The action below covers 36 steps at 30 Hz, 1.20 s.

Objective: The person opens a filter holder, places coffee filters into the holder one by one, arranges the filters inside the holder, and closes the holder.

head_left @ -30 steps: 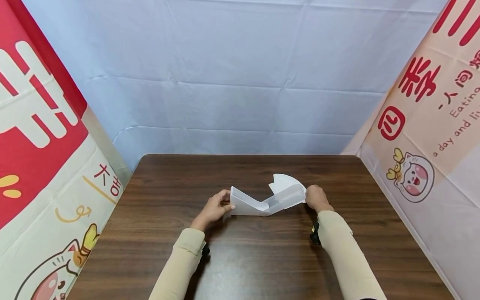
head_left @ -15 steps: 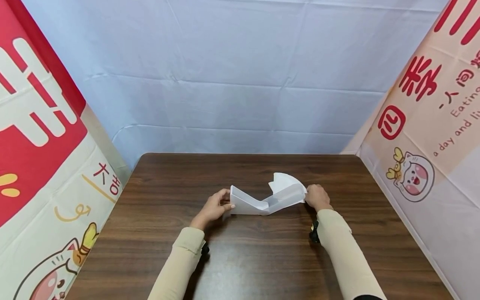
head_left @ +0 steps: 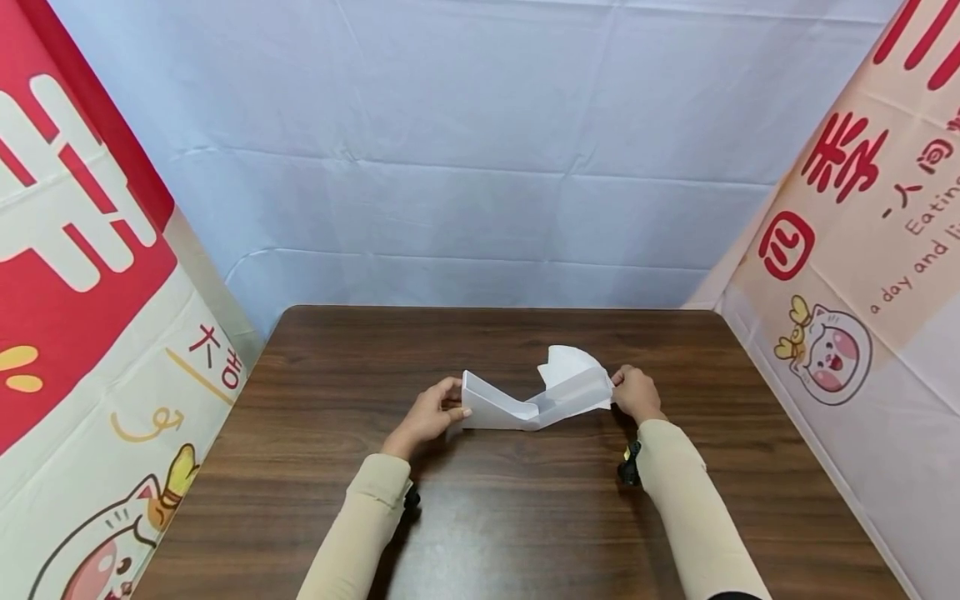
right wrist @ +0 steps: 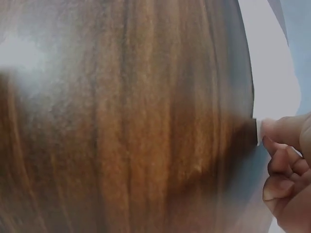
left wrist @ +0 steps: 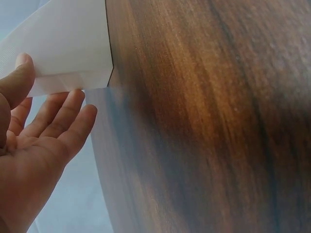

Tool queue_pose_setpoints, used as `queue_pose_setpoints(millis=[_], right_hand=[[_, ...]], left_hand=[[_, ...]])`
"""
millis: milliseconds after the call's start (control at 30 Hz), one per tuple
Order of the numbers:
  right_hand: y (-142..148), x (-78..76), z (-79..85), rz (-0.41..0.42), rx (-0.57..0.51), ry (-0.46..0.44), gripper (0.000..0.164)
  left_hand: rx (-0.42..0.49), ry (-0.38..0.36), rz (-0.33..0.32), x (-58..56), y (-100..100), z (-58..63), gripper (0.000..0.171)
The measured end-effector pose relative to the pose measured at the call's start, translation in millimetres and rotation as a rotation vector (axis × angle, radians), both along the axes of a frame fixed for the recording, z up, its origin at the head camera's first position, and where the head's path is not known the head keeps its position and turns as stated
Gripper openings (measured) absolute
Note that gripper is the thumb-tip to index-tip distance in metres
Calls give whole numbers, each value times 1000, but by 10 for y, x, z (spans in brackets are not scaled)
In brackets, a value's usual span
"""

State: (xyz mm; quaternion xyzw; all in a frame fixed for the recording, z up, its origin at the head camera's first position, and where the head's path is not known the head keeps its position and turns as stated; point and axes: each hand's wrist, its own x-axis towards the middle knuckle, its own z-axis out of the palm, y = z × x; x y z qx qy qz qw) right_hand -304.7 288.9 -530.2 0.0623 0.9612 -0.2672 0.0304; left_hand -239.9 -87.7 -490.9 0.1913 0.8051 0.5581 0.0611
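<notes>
Head view: a folded white paper (head_left: 534, 400) sits near the middle of the dark wooden table (head_left: 495, 517), its two ends lifted. The left hand (head_left: 429, 414) holds the left end and the right hand (head_left: 636, 393) the right end, so the step in hand looks like opening or shaping a fold.

Left wrist view: the thumb (left wrist: 14, 80) presses on top of the paper's edge while the fingers (left wrist: 60, 116) lie nearly straight and slightly apart beneath it.

Right wrist view: the fingers (right wrist: 284, 160) are curled, the fingertips pinching the paper's corner (right wrist: 266, 127) at the table's edge.

The next move probably calls for an even pull from both ends, gentle enough not to tear the crease.
</notes>
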Motion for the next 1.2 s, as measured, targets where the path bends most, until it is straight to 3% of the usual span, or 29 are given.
queue_pose_setpoints(millis=[200,667,933,1200], right_hand=[[9,16,13,21,-46,13,25],[3,13,28,16,-114,125,14],[3,29,12,20,-164,134,16],[31,49,20,19,-271,152,16]], left_hand=[[-10,-2,7,1,-1,5,31],[-6,6,0,-4,-6,-3,31],[-18,7,37,-159,-15,-341,33],[-29,7,31,-199,-28,-365,32]])
